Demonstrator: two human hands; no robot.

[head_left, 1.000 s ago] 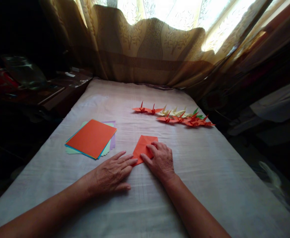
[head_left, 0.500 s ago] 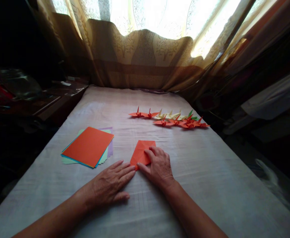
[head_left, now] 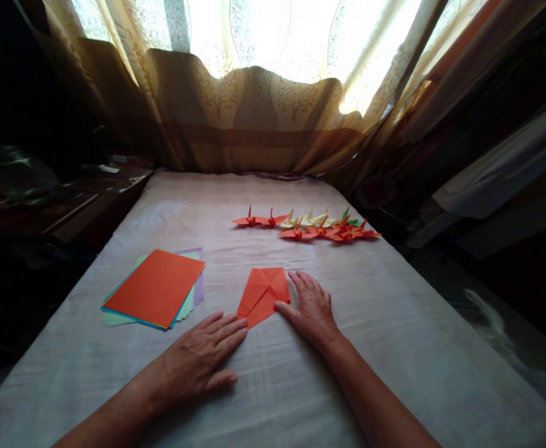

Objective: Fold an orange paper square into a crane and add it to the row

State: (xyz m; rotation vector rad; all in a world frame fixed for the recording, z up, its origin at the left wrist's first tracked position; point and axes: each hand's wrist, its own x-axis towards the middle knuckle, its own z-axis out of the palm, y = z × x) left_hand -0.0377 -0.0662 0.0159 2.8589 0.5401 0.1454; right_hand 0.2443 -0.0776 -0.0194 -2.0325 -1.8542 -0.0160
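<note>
A partly folded piece of orange origami paper lies flat on the cloth-covered surface, creases showing across it. My left hand rests palm down at its lower left corner, fingers stretched out and fingertips touching the paper's edge. At the paper's right side is my right hand, fingers apart and slightly bent, its thumb tip at the lower right edge. Neither hand grips the paper.
A stack of coloured paper sheets, orange on top, lies to the left. Several folded paper cranes in orange, cream and green stand in rows at the back right. A patterned curtain hangs beyond the far edge.
My right hand has slid off the paper to the right, and more of the creased paper now shows. My left hand stays at the lower left corner. The camera view has shifted slightly.
</note>
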